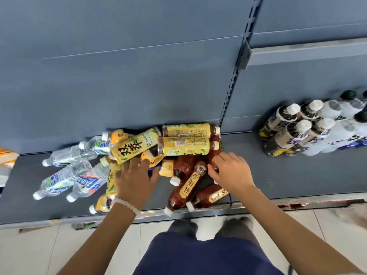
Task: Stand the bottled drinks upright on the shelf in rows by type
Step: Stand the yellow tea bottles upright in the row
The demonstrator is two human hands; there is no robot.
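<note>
A heap of bottles lies on its side on the low grey shelf [278,175]. Yellow-labelled tea bottles [184,146] are stacked at the back of the heap. Dark brown tea bottles [186,187] lie at the front right. Clear water bottles [65,181] lie to the left. My left hand [135,181] rests palm down on the yellow bottles, fingers spread, with a white bead bracelet on the wrist. My right hand [230,169] reaches into the brown bottles with fingers curled; what it touches is hidden by the hand.
Upright bottles with white caps [294,132] and clear ones [337,126] stand in rows at the shelf's right. A slotted upright post [232,82] divides the back panel. An orange pack [7,155] sits at the far left. My legs stand on pale floor tiles.
</note>
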